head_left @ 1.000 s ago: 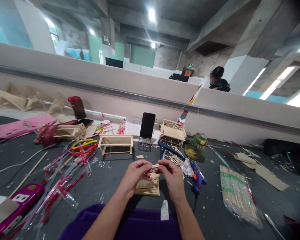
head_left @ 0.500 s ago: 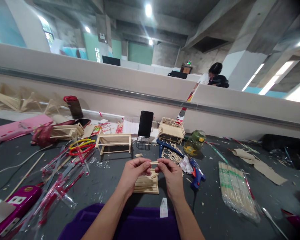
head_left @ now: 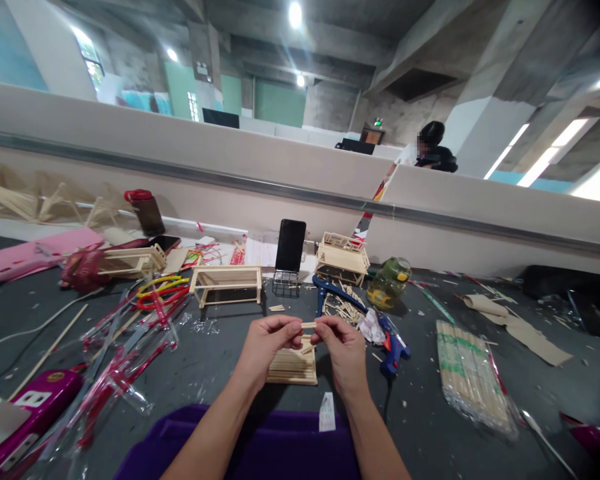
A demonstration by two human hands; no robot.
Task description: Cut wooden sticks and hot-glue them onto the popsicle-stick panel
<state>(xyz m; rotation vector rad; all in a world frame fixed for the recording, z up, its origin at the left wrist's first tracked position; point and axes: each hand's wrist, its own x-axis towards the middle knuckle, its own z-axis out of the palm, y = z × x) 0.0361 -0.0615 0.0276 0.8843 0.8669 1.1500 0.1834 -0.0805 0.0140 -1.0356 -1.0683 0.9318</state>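
Dark table (head_left: pixel 205 373), held wood (head_left: pixel 309 325), packet (head_left: pixel 495 425) — sticks (head_left: pixel 473 377) inside

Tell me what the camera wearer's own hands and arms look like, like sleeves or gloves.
The left hand and right hand are both ungloved, with no ring visible. The forearms show no sleeves, watch or bracelet.

Grey concrete ceiling (head_left: pixel 340 23), lit lamp (head_left: pixel 295 15); pale partition (head_left: pixel 230 150) behind dark desk (head_left: pixel 195 360); green wall (head_left: pixel 275 105) beyond; window (head_left: pixel 96 71) left.
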